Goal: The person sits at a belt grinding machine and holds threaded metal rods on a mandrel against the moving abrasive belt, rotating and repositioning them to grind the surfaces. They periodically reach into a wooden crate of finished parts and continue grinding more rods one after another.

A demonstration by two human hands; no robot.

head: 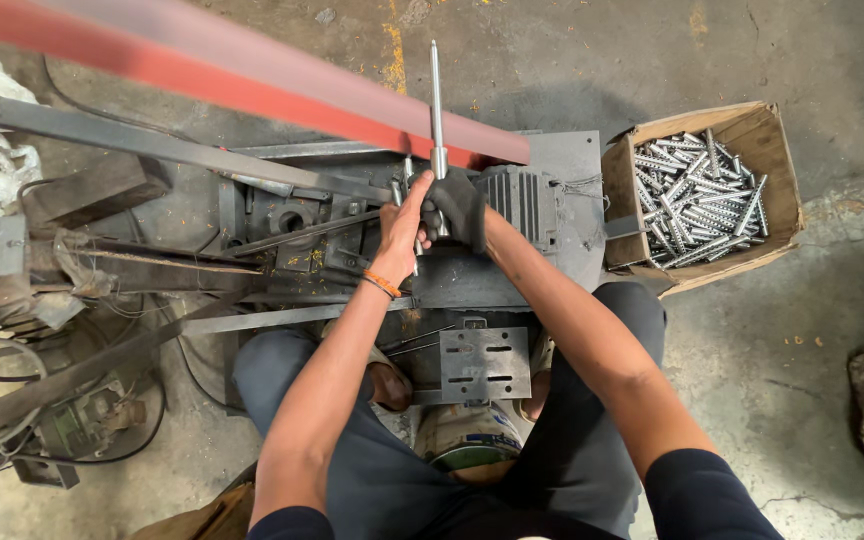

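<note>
Head view looks straight down on a seated person's two forearms, which reach away toward a dark grey metal machine (542,200) set low on the concrete floor (802,330). The right hand (455,208), dark with a glove or grime, has its fingers (467,195) wrapped tight around the lower part of a long, thin, bright steel rod (436,100). That rod stands roughly on end at the middle of the scene, its free tip pointing to the far side, and its gripped part lies against a red-brown abrasive belt (252,85) that runs as a blurred diagonal band from the far left corner down to the middle. The left hand (399,225), bare with an orange band (382,285) at the wrist, sits just left of the right one and touches it; its fingers (412,195) are curled narrow against the rod's base and a second short steel piece (398,190) beside it, though I cannot tell how firmly they pinch.

To the right, just beside the machine, an open brown cardboard box (767,125) holds a heap of short silvery ridged metal pins (697,195). Near the person, between the knees, lies a grey slotted steel plate (485,365). Flat steel bars (152,150) and tangled wiring (12,390) fill the left side.
</note>
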